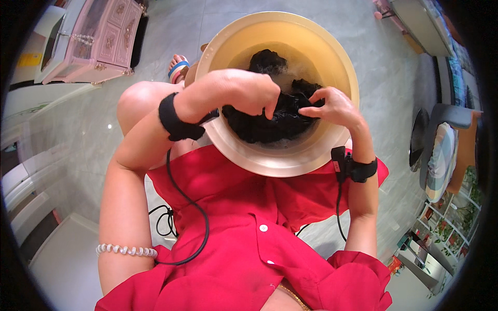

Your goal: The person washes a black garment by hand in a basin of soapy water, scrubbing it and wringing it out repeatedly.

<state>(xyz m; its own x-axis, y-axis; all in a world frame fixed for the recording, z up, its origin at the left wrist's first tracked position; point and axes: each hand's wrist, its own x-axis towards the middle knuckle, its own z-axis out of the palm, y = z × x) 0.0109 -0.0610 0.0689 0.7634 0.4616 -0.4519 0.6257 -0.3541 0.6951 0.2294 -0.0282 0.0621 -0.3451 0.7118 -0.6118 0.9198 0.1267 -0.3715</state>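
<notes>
A round, pale gold basin (272, 165) rests at my knees with cloudy water inside. Wet black cloth (253, 128) lies bunched in the water, and a separate-looking black lump (268, 61) of it stands out toward the far side. My left hand (249, 93) reaches over the basin's left rim, its fingers curled down onto the cloth. From the right comes my right hand (336, 107), with a fold of the cloth between thumb and fingers. The fingertips of both hands are partly hidden.
Black straps with small devices circle both wrists; a black cable (194, 206) runs from the left one across my red shirt. A pink carved cabinet (113, 42) stands at far left. On the right are a chair with a cushion (441, 163) and a plant rack (451, 225).
</notes>
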